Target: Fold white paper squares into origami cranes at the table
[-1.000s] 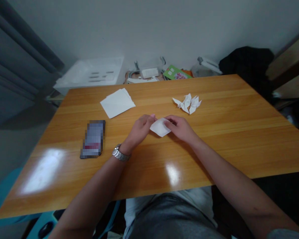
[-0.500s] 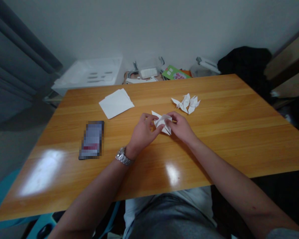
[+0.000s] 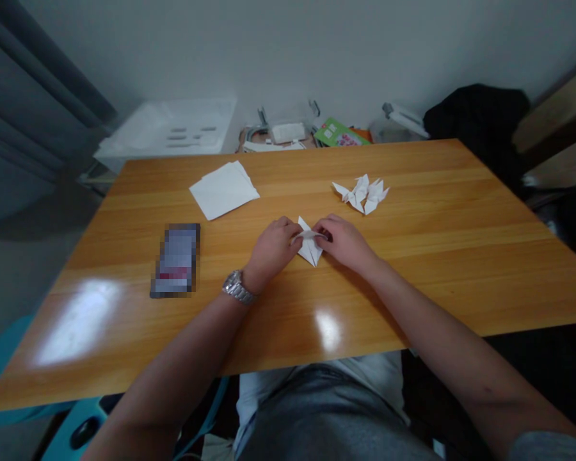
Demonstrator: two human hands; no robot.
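A small white folded paper (image 3: 310, 245) lies at the middle of the wooden table (image 3: 441, 256), pinched from both sides. My left hand (image 3: 271, 250), with a metal watch on its wrist, grips the paper's left edge with curled fingers. My right hand (image 3: 344, 242) grips its right edge, fingers pressed on the fold. The paper shows pointed flaps sticking up and down between the two hands.
A stack of white paper sheets (image 3: 224, 189) lies at the back left. Several finished folded paper figures (image 3: 362, 193) sit behind my right hand. A phone (image 3: 175, 259) lies to the left. Clutter, a white tray (image 3: 170, 132) and a dark bag (image 3: 475, 121) stand beyond the far edge.
The paper went from a flat square to a narrower folded shape with points. Both hands have closed in on it and stay at the table's middle.
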